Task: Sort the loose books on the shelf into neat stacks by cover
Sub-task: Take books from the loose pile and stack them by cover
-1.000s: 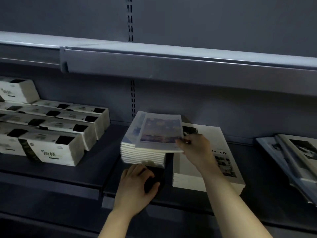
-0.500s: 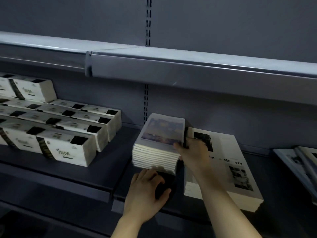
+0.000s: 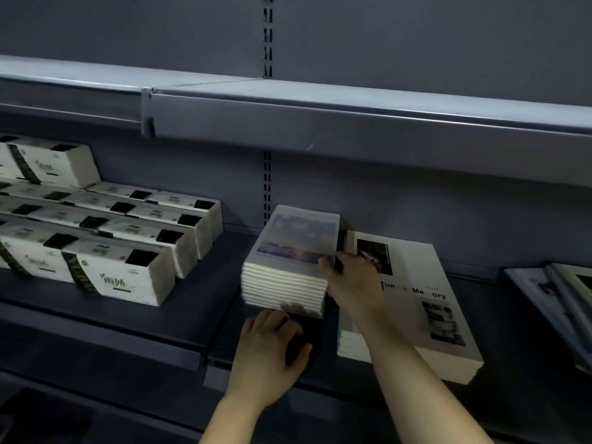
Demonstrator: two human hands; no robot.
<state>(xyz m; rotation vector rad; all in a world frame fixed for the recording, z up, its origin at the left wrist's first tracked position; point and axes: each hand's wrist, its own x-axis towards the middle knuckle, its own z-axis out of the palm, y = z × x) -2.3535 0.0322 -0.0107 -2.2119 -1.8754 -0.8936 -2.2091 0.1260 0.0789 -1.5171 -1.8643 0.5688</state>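
Observation:
A stack of books with a sky-photo cover (image 3: 298, 241) stands on the dark shelf (image 3: 198, 315) at the middle. My right hand (image 3: 349, 283) is at the stack's right side and pinches the top book's right edge, thumb on the cover; the other fingers are hidden by the stack. My left hand (image 3: 272, 344) rests on the shelf in front, its fingertips touching the stack's lower front edge. Right beside it lies a stack of larger white "Time Memory" books (image 3: 426, 302). Loose books (image 3: 551, 293) lie overlapping at the far right.
Rows of white tissue packs (image 3: 105, 251) fill the shelf to the left. An upper shelf (image 3: 352, 129) overhangs the books. A slotted upright (image 3: 267, 187) runs down the back wall behind the sky-cover stack.
The top sky-cover book, askew a second ago, now lies square on its stack. My right hand stayed at its right edge. My left hand stayed in front.

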